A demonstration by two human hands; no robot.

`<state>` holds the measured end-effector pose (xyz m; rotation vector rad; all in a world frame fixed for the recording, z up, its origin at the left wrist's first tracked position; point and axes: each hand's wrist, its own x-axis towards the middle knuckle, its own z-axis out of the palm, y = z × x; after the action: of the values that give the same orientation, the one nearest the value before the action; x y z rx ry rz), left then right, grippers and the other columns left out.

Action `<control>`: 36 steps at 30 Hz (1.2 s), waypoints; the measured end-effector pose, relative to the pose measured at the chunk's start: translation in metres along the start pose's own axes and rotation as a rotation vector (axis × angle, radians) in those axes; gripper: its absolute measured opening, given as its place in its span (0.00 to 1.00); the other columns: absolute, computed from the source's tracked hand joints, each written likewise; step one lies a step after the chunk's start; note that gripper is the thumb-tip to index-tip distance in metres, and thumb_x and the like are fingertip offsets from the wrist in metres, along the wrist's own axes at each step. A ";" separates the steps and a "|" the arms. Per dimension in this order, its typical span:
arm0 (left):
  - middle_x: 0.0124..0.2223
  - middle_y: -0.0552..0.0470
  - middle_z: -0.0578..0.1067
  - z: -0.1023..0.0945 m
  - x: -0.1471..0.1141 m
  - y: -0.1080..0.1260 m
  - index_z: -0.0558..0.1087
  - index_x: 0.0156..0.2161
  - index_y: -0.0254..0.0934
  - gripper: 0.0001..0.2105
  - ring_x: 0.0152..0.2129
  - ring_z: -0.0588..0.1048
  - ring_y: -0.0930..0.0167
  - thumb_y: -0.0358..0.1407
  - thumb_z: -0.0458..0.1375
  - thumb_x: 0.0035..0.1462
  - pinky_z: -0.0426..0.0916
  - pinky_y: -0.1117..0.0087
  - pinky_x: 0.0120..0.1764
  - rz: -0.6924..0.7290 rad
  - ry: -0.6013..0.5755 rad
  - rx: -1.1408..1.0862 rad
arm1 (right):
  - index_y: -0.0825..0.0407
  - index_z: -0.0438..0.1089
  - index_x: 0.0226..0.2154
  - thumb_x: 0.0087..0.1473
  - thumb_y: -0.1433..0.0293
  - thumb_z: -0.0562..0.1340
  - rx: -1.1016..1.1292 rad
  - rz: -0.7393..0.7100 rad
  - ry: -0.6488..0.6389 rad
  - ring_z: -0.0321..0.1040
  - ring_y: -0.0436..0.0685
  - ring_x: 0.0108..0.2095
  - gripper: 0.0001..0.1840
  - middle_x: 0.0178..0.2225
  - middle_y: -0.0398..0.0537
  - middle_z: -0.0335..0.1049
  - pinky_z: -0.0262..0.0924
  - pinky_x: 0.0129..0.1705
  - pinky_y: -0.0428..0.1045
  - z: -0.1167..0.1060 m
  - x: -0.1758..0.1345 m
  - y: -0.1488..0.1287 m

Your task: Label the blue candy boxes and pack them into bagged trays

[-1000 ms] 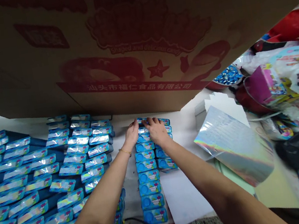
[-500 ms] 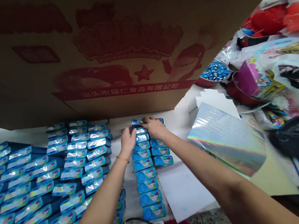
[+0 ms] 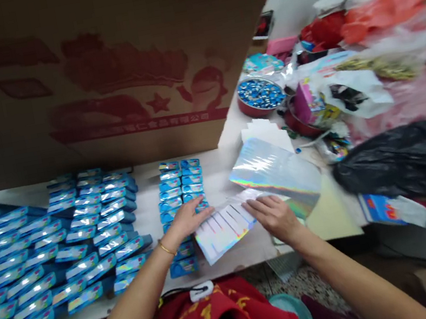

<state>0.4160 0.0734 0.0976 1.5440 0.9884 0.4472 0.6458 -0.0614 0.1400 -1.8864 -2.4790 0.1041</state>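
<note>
Left hand (image 3: 190,217) and right hand (image 3: 273,216) bracketing a shiny, pale, oblong sheet (image 3: 226,233)

From my end of the head camera, I am seeing the sheet sitting at a slant between the two hands, dark stripes crossing its face and rainbow glints edging it. It is overlapping the near part of two neat columns of glossy blue cartons (image 3: 170,184), which are standing on a white tabletop (image 3: 215,173). The left fingers are spreading loosely over those cartons, the thumb pointing at the sheet's upper edge; a thin gold bracelet (image 3: 166,249) is circling that wrist. The right fingers are bending over the sheet's right end, but blur is hiding their tips, so I cannot tell whether they are pinching it. Just beyond them, a stack of silvery, reflective film (image 3: 265,164) is lying partly over pale card. Many more blue cartons are filling the table's left side, and a large brown cardboard box (image 3: 125,106) is towering behind everything
</note>
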 end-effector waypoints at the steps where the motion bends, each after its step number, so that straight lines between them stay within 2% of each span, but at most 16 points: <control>1: 0.38 0.47 0.77 0.007 0.003 0.006 0.76 0.38 0.38 0.18 0.37 0.73 0.61 0.39 0.66 0.37 0.64 0.67 0.41 -0.036 -0.060 -0.019 | 0.48 0.65 0.51 0.59 0.73 0.47 -0.026 -0.010 0.077 0.64 0.58 0.45 0.21 0.49 0.52 0.68 0.56 0.44 0.54 -0.008 -0.009 -0.007; 4: 0.34 0.48 0.77 0.029 0.013 0.027 0.76 0.39 0.36 0.21 0.31 0.73 0.63 0.42 0.67 0.35 0.64 0.69 0.34 -0.122 -0.286 -0.079 | 0.48 0.64 0.51 0.59 0.74 0.47 -0.121 -0.074 0.318 0.63 0.57 0.47 0.21 0.50 0.49 0.67 0.55 0.46 0.53 -0.020 -0.030 -0.022; 6: 0.37 0.48 0.77 0.042 0.017 0.043 0.75 0.41 0.36 0.23 0.34 0.73 0.64 0.44 0.65 0.38 0.64 0.69 0.36 -0.137 -0.433 -0.102 | 0.51 0.66 0.50 0.58 0.75 0.47 -0.156 -0.139 0.474 0.64 0.56 0.46 0.20 0.47 0.49 0.69 0.56 0.46 0.53 -0.023 -0.038 -0.026; 7: 0.40 0.49 0.76 0.048 0.018 0.050 0.75 0.42 0.37 0.23 0.37 0.72 0.64 0.45 0.64 0.39 0.63 0.69 0.39 -0.140 -0.470 -0.109 | 0.52 0.67 0.49 0.58 0.75 0.48 -0.160 -0.173 0.539 0.64 0.56 0.46 0.20 0.46 0.49 0.70 0.56 0.45 0.52 -0.024 -0.042 -0.027; 9: 0.45 0.49 0.74 0.058 0.020 0.059 0.73 0.44 0.38 0.23 0.42 0.69 0.64 0.48 0.62 0.42 0.61 0.69 0.43 -0.168 -0.472 -0.138 | 0.55 0.68 0.47 0.57 0.75 0.49 -0.152 -0.241 0.633 0.64 0.56 0.47 0.18 0.45 0.49 0.71 0.57 0.45 0.52 -0.027 -0.047 -0.027; 11: 0.46 0.48 0.73 0.066 0.020 0.064 0.72 0.45 0.39 0.25 0.42 0.68 0.64 0.52 0.59 0.44 0.60 0.68 0.43 -0.256 -0.501 -0.195 | 0.57 0.69 0.45 0.57 0.75 0.50 -0.137 -0.309 0.662 0.64 0.56 0.48 0.18 0.46 0.49 0.70 0.58 0.46 0.51 -0.031 -0.050 -0.026; 14: 0.43 0.47 0.74 0.075 0.020 0.064 0.72 0.45 0.37 0.26 0.38 0.69 0.66 0.53 0.56 0.45 0.62 0.66 0.41 -0.359 -0.676 -0.355 | 0.58 0.69 0.45 0.57 0.75 0.50 -0.103 -0.392 0.640 0.62 0.57 0.51 0.17 0.47 0.50 0.69 0.58 0.48 0.51 -0.031 -0.051 -0.025; 18: 0.38 0.47 0.75 0.078 0.017 0.066 0.72 0.40 0.34 0.25 0.33 0.70 0.68 0.53 0.59 0.43 0.63 0.68 0.37 -0.357 -0.764 -0.513 | 0.57 0.67 0.47 0.56 0.75 0.52 -0.051 -0.385 0.547 0.57 0.58 0.54 0.17 0.50 0.52 0.66 0.57 0.52 0.54 -0.009 -0.044 -0.021; 20: 0.32 0.50 0.74 0.078 0.017 0.066 0.72 0.36 0.33 0.21 0.28 0.69 0.72 0.48 0.61 0.41 0.62 0.71 0.33 -0.296 -0.737 -0.469 | 0.57 0.66 0.48 0.56 0.76 0.51 -0.004 -0.346 0.450 0.56 0.58 0.55 0.18 0.51 0.52 0.65 0.56 0.53 0.55 0.001 -0.040 -0.017; 22: 0.27 0.54 0.71 0.079 0.019 0.064 0.71 0.31 0.32 0.16 0.23 0.66 0.75 0.44 0.62 0.41 0.59 0.74 0.28 -0.186 -0.597 -0.334 | 0.55 0.65 0.49 0.54 0.75 0.52 0.083 -0.321 0.304 0.54 0.58 0.56 0.20 0.52 0.51 0.64 0.55 0.54 0.55 0.003 -0.037 -0.013; 24: 0.22 0.57 0.66 0.080 0.023 0.059 0.68 0.25 0.32 0.14 0.20 0.61 0.78 0.44 0.61 0.41 0.54 0.76 0.23 -0.098 -0.412 -0.175 | 0.53 0.63 0.51 0.53 0.74 0.53 0.186 -0.303 0.200 0.54 0.57 0.55 0.22 0.53 0.50 0.63 0.55 0.53 0.55 -0.006 -0.031 -0.007; 27: 0.18 0.60 0.58 0.081 0.031 0.051 0.63 0.19 0.34 0.15 0.18 0.54 0.79 0.44 0.60 0.40 0.47 0.76 0.20 -0.013 -0.252 0.004 | 0.51 0.61 0.53 0.55 0.73 0.52 0.192 -0.177 0.264 0.56 0.58 0.52 0.21 0.51 0.51 0.63 0.55 0.50 0.55 -0.022 -0.009 0.006; 29: 0.17 0.61 0.53 0.082 0.033 0.048 0.58 0.16 0.35 0.18 0.18 0.50 0.80 0.45 0.61 0.38 0.44 0.75 0.20 0.016 -0.203 0.068 | 0.52 0.62 0.51 0.57 0.72 0.52 0.067 -0.106 0.325 0.57 0.60 0.49 0.19 0.49 0.53 0.64 0.55 0.47 0.56 -0.025 0.010 0.018; 30: 0.17 0.61 0.51 0.082 0.032 0.046 0.56 0.16 0.35 0.20 0.17 0.49 0.80 0.46 0.60 0.38 0.43 0.75 0.20 0.009 -0.190 0.067 | 0.53 0.63 0.50 0.58 0.72 0.51 0.001 -0.122 0.325 0.57 0.60 0.48 0.18 0.48 0.54 0.65 0.56 0.45 0.56 -0.022 0.019 0.024; 34: 0.17 0.61 0.51 0.080 0.025 0.041 0.56 0.19 0.36 0.19 0.16 0.50 0.80 0.48 0.56 0.43 0.43 0.75 0.20 -0.061 -0.224 -0.079 | 0.58 0.65 0.46 0.59 0.73 0.50 -0.094 -0.332 0.246 0.60 0.58 0.42 0.15 0.41 0.54 0.67 0.56 0.41 0.52 0.005 0.039 0.043; 36: 0.17 0.61 0.52 0.078 0.023 0.036 0.57 0.19 0.36 0.18 0.16 0.51 0.79 0.47 0.55 0.44 0.44 0.75 0.20 -0.041 -0.246 -0.078 | 0.56 0.66 0.44 0.59 0.73 0.50 -0.059 -0.356 0.241 0.60 0.56 0.41 0.14 0.40 0.53 0.68 0.55 0.40 0.51 0.015 0.040 0.045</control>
<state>0.4994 0.0455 0.1075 1.4662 0.8014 0.2560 0.6776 -0.0111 0.1209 -1.3486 -2.6172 -0.1931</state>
